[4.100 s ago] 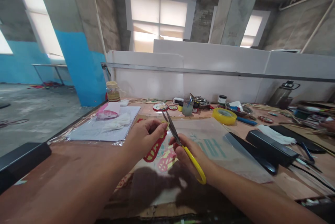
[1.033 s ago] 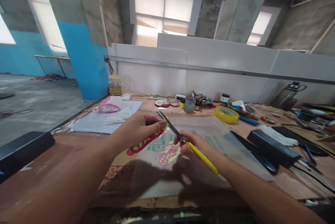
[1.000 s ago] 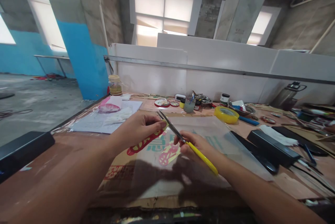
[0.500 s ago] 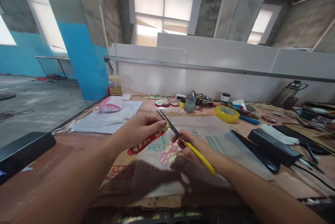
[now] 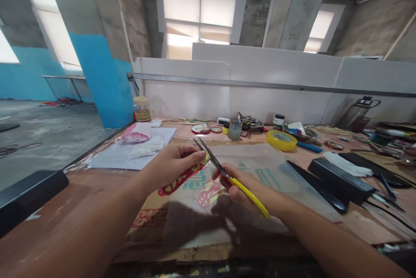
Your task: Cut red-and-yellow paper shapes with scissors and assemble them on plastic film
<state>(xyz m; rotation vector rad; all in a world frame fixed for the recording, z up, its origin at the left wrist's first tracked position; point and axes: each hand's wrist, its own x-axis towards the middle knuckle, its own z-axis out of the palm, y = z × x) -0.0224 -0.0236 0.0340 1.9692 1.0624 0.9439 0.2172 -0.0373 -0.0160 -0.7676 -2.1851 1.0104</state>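
My left hand [image 5: 178, 159] pinches a red and yellow patterned cutout [image 5: 177, 182] near its upper right end. In my right hand [image 5: 232, 180] is a pair of scissors [image 5: 248, 195] with yellow handles. The slim metal blades point up and left, slightly parted, beside the fingertips of my left hand and the cutout's tip. Below the hands a second pink and yellow cutout [image 5: 208, 197] lies at a translucent sheet [image 5: 260, 152]; whether it is over or under the sheet I cannot tell. Cardboard with green and red print shows through the sheet.
White papers [image 5: 107, 152] lie at the left. A lidded jar [image 5: 142, 109], a glass with brushes [image 5: 234, 130] and a roll of yellow tape [image 5: 281, 140] stand along the back. Black devices [image 5: 341, 180] with cables are at the right, another black box [image 5: 29, 195] at the left edge.
The scissor blades have parted a little more near the cutout. Both hands keep almost the same place, and the view has shifted slightly.
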